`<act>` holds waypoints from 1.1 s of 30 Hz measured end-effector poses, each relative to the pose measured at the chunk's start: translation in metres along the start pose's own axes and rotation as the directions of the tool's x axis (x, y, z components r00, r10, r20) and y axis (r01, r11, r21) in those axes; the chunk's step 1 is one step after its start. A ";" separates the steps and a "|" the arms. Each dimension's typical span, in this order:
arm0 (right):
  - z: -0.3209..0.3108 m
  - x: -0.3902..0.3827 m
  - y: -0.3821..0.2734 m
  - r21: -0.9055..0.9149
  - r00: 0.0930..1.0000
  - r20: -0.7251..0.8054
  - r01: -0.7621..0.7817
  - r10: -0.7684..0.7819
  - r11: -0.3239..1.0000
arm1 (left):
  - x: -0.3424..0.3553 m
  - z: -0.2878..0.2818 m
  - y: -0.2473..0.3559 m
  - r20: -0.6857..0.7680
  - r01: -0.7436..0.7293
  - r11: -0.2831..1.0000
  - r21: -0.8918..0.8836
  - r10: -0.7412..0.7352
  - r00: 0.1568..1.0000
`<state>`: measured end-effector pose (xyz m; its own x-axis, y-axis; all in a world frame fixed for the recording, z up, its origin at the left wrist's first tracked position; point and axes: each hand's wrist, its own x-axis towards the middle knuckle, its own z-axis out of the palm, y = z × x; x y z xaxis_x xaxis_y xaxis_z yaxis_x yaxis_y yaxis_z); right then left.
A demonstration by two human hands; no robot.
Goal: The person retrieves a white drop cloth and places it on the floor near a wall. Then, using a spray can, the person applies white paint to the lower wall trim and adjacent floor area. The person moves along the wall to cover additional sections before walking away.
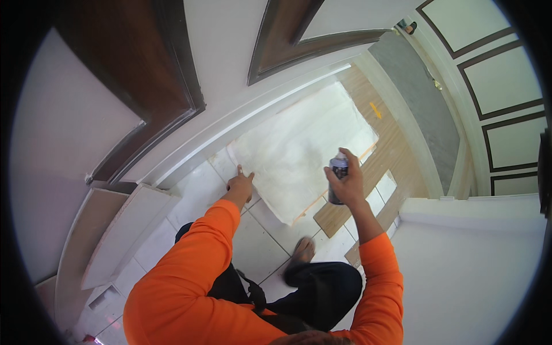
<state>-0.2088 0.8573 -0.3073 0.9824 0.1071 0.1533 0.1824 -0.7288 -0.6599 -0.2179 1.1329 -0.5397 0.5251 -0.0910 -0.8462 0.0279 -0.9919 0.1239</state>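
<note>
A large white rectangular sheet [299, 146] lies on the floor in front of me, with a thin orange line along part of its near edge. My right hand [348, 183] is wrapped round a dark spray can [338, 172], its index finger on the white top. The can is held upright over the sheet's right side. By the sheet's left edge is my left hand [240, 185], nothing in it, with two fingers stretched toward that edge. Whether they touch it I cannot tell.
White floor tiles [256, 236] and wood-look planks [397, 152] surround the sheet. A white wall with dark wooden frames [190, 109] rises at the left, where loose boards [129, 230] lean. A low white ledge [466, 213] stands at the right. My bare foot [303, 252] is near the sheet.
</note>
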 end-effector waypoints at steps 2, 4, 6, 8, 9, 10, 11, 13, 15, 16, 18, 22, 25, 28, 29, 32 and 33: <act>0.021 0.005 0.015 -0.046 1.000 0.015 0.022 -0.022 0.999 | -0.002 -0.003 -0.002 -0.013 -0.043 0.997 0.064 0.044 0.999; 0.051 0.012 0.033 -0.067 1.000 0.018 0.022 -0.021 0.997 | -0.008 0.004 -0.010 -0.016 -0.072 0.991 0.117 0.074 0.997; 0.084 0.022 0.045 -0.030 0.998 0.030 -0.046 0.047 0.998 | -0.016 0.004 -0.019 -0.038 -0.097 0.986 0.139 0.104 0.994; 0.111 0.032 0.056 -0.017 0.994 0.046 -0.093 0.094 0.995 | -0.034 0.002 -0.020 -0.078 -0.105 0.986 0.130 0.116 0.990; 0.125 0.037 0.062 -0.011 0.993 0.057 -0.103 0.103 0.995 | -0.043 0.000 -0.020 -0.100 -0.106 0.987 0.120 0.118 0.988; 0.136 0.043 0.065 -0.013 0.991 0.073 -0.110 0.111 0.994 | -0.050 0.001 -0.020 -0.116 -0.124 0.988 0.087 0.134 0.984; 0.145 0.051 0.069 -0.019 0.986 0.110 -0.124 0.125 0.992 | -0.056 0.002 -0.024 -0.132 -0.143 0.988 0.053 0.148 0.980; 0.161 0.069 0.075 -0.007 0.982 0.122 -0.147 0.147 0.989 | -0.073 -0.001 -0.036 -0.158 -0.202 0.979 0.000 0.199 0.967; 0.177 0.083 0.081 0.012 0.980 0.124 -0.158 0.156 0.987 | -0.095 -0.002 -0.053 -0.164 -0.286 0.958 -0.033 0.278 0.947; 0.188 0.084 0.084 0.043 0.981 0.111 -0.163 0.157 0.986 | -0.109 0.002 -0.067 -0.209 -0.345 0.936 -0.069 0.325 0.922; 0.205 0.093 0.093 0.102 0.985 0.069 -0.166 0.159 0.981 | -0.151 -0.004 -0.082 -0.263 -0.387 0.910 -0.150 0.340 0.903; 0.223 0.095 0.119 0.121 0.996 0.022 -0.085 0.083 0.989 | -0.264 -0.017 -0.088 -0.237 -0.195 0.941 -0.278 0.130 0.963; 0.227 0.096 0.141 0.133 0.997 -0.002 -0.076 0.077 0.988 | -0.308 -0.004 -0.087 -0.191 -0.048 0.911 -0.410 -0.034 0.981; 0.241 0.100 0.138 0.152 1.000 -0.028 0.002 0.002 0.988 | -0.320 0.030 -0.081 -0.136 0.065 0.823 -0.564 -0.171 0.976; 0.244 0.103 0.139 0.152 0.999 -0.050 0.011 -0.003 0.988 | -0.318 0.037 -0.081 -0.112 0.090 0.791 -0.605 -0.196 0.974; 0.239 0.112 0.146 0.144 0.993 -0.102 -0.043 0.058 0.989 | -0.305 0.018 -0.075 -0.178 0.119 0.738 -0.665 -0.310 0.934; 0.235 0.113 0.150 0.141 0.988 -0.119 -0.079 0.097 0.987 | -0.299 0.011 -0.073 -0.184 0.119 0.731 -0.672 -0.320 0.930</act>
<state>-0.0612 0.9193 -0.5616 0.9835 -0.0449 0.1752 0.1078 -0.6321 -0.7673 -0.3867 1.2315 -0.3014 0.6356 0.2488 -0.7308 0.6541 -0.6764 0.3386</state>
